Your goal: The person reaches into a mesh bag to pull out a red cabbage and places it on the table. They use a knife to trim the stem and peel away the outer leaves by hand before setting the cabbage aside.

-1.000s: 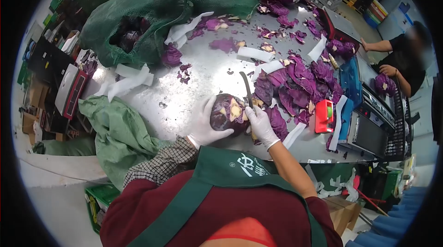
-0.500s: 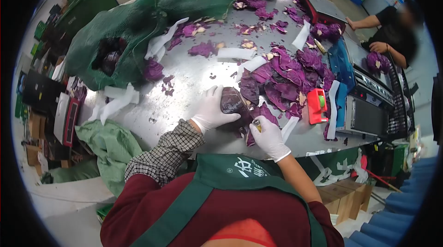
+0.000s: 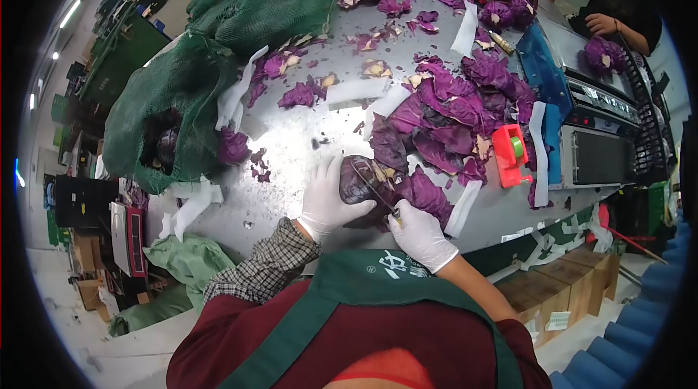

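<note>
1. Left hand (image 3: 323, 203), in a white glove: closed over the 9 o'clock side of the dark purple, round red cabbage head (image 3: 358, 187), thumb on top.
2. Red cabbage head: rests on the bare steel tabletop (image 3: 291, 149), near its front edge, right before the person.
3. Right hand (image 3: 418, 233), in a white glove: clenched on the handle of a thin, dark-bladed knife (image 3: 378, 191). The blade lies across the head, tip towards 11 o'clock.
4. Heap of loose purple trimmed leaves (image 3: 451, 109): at 2 o'clock from the head, touching its far side.
5. White paper strip (image 3: 462, 207): just beside the right hand, at 2 o'clock.
6. Red plastic tape dispenser (image 3: 509, 153): at 3 o'clock, well apart.
7. Hazard, cut: the blade's tip points close past the left thumb. A slip on the waxy leaf would likely carry the edge into that glove.
8. Hazard, roll: the head is round and steadied from one side only. Hard pressure may turn it towards 3 o'clock, onto the slippery leaves.
9. Hazard, fall: the head sits near the table's edge. A jerk towards 6 o'clock could push it off.
</note>
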